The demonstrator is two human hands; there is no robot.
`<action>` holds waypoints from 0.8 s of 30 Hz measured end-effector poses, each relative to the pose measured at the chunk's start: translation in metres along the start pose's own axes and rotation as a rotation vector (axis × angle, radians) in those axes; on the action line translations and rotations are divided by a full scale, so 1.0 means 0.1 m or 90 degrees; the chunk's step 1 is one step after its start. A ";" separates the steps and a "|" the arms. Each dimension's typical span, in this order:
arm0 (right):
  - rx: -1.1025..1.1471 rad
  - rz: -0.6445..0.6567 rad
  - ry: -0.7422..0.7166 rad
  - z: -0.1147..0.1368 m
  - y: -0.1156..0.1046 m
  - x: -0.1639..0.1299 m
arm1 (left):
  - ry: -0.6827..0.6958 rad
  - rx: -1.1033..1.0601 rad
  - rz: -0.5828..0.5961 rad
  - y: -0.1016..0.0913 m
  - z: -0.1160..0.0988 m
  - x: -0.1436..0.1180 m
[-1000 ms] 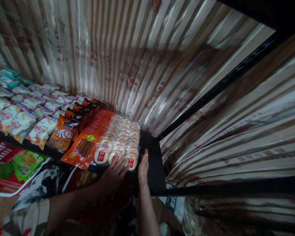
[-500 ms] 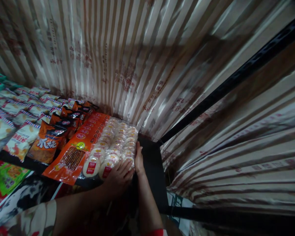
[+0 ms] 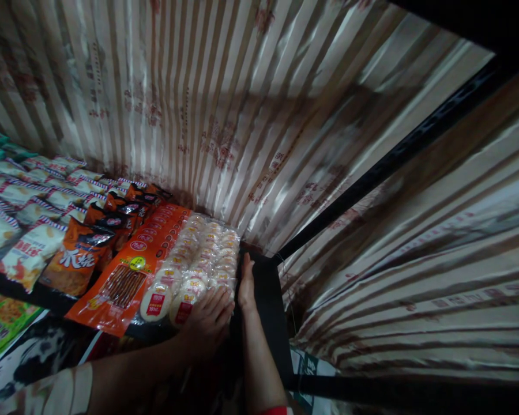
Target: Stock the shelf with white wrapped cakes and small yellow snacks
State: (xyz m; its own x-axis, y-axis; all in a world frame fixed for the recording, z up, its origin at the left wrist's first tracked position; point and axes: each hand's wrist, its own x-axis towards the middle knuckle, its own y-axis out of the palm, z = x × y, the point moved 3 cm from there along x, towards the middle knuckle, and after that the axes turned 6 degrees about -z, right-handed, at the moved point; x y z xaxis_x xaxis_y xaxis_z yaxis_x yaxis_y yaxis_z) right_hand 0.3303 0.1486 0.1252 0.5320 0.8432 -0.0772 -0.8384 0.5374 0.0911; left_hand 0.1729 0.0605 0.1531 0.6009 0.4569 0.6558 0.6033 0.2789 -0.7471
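The packs of round white cakes [image 3: 199, 262], clear-wrapped with red labels, lie in overlapping rows at the right end of a black shelf [image 3: 266, 300], running from the front edge back toward the wall. The left hand [image 3: 207, 320] lies flat over the front right corner of the rows, fingers [image 3: 218, 300] spread and extended, palm down on the nearest pack; it presses rather than grips, with nothing closed inside it. The right hand [image 3: 245, 282] stands on edge against the right flank of the same rows, fingers straight and together, pointing toward the wall, touching the wrapping and holding nothing. Bare shelf surface shows just to the right of this hand.

Immediately left of the cakes, and touching them, lies a row of orange packs of dark stick snacks [image 3: 127, 282], overlapping from front to back. Next on the left is a row of orange-and-black bags [image 3: 75, 259], and beyond them rows of white snack bags with striped tops [image 3: 30, 245]. A green packet [image 3: 4, 320] sits on a lower level at the left. Striped glossy sheeting [image 3: 207, 104] covers the wall behind and to the right, crossed by a black bar [image 3: 372, 178].
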 end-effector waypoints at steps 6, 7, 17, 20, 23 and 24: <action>0.056 0.032 0.050 0.02 0.12 0.30 | -0.008 0.023 0.029 0.00 0.04 0.08; 0.066 0.035 0.063 0.01 0.16 0.31 | -0.008 0.022 0.038 0.01 0.04 0.08; -0.024 -0.002 0.001 0.02 0.08 0.31 | -0.010 -0.005 0.059 -0.06 0.02 0.07; -0.273 -0.016 -0.133 0.27 0.07 0.25 | -0.004 0.013 0.006 -0.16 0.06 0.12; -0.547 0.091 -0.310 0.56 0.27 0.06 | -0.051 0.059 -0.018 -0.22 0.32 0.23; -0.626 0.127 -0.345 0.63 0.35 -0.01 | -0.077 0.071 -0.010 -0.22 0.46 0.28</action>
State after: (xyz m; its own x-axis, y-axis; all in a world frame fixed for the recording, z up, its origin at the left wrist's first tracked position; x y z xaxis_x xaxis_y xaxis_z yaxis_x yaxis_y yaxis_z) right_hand 0.3082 0.1673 0.1909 0.1602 0.9366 0.3118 -0.5160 0.3487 -0.7824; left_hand 0.1527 0.1057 0.1825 0.5201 0.5485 0.6548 0.5462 0.3759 -0.7486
